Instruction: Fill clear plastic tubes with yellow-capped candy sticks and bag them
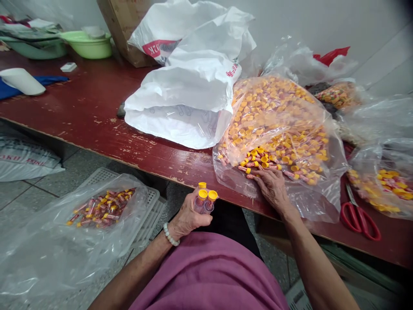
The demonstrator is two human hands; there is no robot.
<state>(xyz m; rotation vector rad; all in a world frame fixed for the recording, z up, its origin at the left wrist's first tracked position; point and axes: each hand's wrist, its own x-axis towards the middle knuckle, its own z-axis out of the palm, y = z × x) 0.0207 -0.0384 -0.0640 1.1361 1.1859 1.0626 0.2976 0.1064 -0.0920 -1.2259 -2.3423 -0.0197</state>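
Observation:
Wrapped in the fingers of my left hand (189,215) are several clear tubes (204,207) with yellow caps, held upright in front of my lap. A pale bead bracelet circles that wrist. My right hand (272,187) reaches into the mouth of a large clear plastic bag (335,150) on the table. Its fingertips touch small yellow-capped tubes (258,161) with red-and-white contents, spilling at the opening. Whether those fingers pinch one of them is hidden from me. Many more such tubes fill the bag behind.
A white sack (180,94) lies left of the bag on the red table (97,114). Red-handled scissors (359,219) and another bag of capped tubes (392,185) are at right. On the floor, an open plastic bag (41,241) holds more tubes over a white crate (150,211).

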